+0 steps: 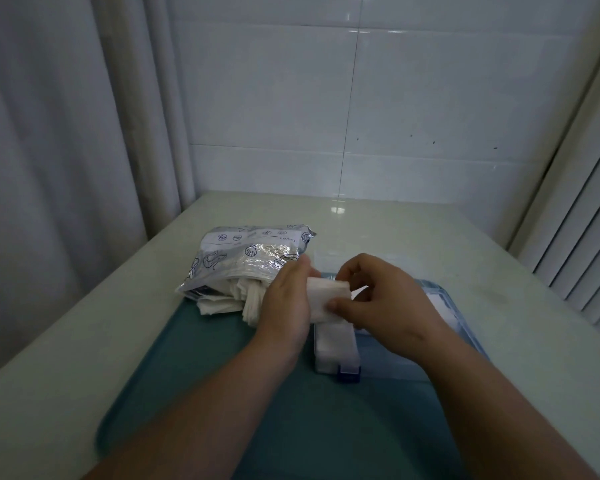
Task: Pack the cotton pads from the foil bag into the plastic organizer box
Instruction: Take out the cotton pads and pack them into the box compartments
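A silver foil bag (253,252) with blue shell prints lies open on the counter, and white cotton pads (229,299) spill from its mouth. My left hand (286,299) and my right hand (385,303) together hold a small stack of cotton pads (326,296) between them, just above the clear plastic organizer box (333,344). The box has a blue latch at its near end and white pads inside; my right hand and forearm cover most of it.
Everything sits on a teal tray (222,393) on a pale counter (430,244). A tiled wall stands behind, a curtain hangs at the left, and a slatted panel runs along the right edge.
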